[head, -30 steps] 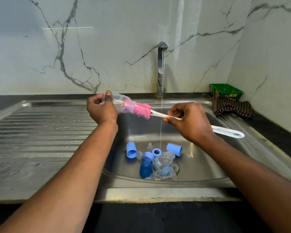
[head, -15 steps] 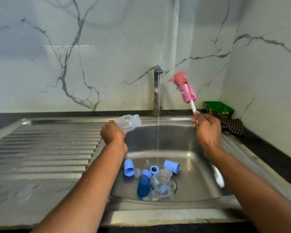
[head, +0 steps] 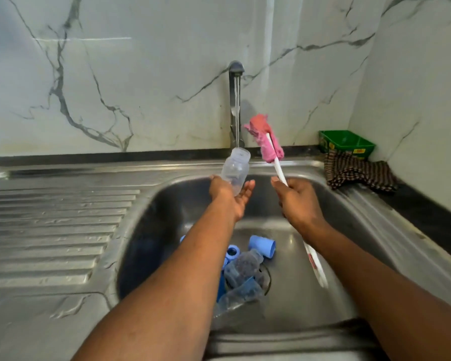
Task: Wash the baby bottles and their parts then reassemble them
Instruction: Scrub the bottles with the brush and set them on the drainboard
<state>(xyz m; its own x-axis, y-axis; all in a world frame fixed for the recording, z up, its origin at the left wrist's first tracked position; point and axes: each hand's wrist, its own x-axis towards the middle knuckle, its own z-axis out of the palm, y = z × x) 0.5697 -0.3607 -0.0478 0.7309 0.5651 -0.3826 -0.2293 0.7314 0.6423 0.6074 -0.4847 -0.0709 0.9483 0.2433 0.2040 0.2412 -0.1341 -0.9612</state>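
My left hand [head: 231, 198] holds a clear baby bottle [head: 235, 170] by its base, mouth up, right under the stream from the tap [head: 235, 74]. To its right my right hand [head: 296, 199] grips the white handle of a bottle brush [head: 264, 142], pink sponge head raised and tilted left, close to the bottle's mouth. On the sink floor near the drain lie several parts: a light blue cap [head: 262, 247], a blue ring [head: 232, 252], clear bottles [head: 244, 268] and darker blue pieces, partly hidden behind my left forearm.
A steel sink basin [head: 297, 303] has a ribbed draining board [head: 50, 225] on its left. At the back right corner stand a green box [head: 346, 142] and a dark checked cloth [head: 359, 173]. Marble walls close off the back and right.
The brush came out of the bottle and swung upright in my right hand. My left hand carried the bottle right, turned its mouth up, and brought it under the running water.
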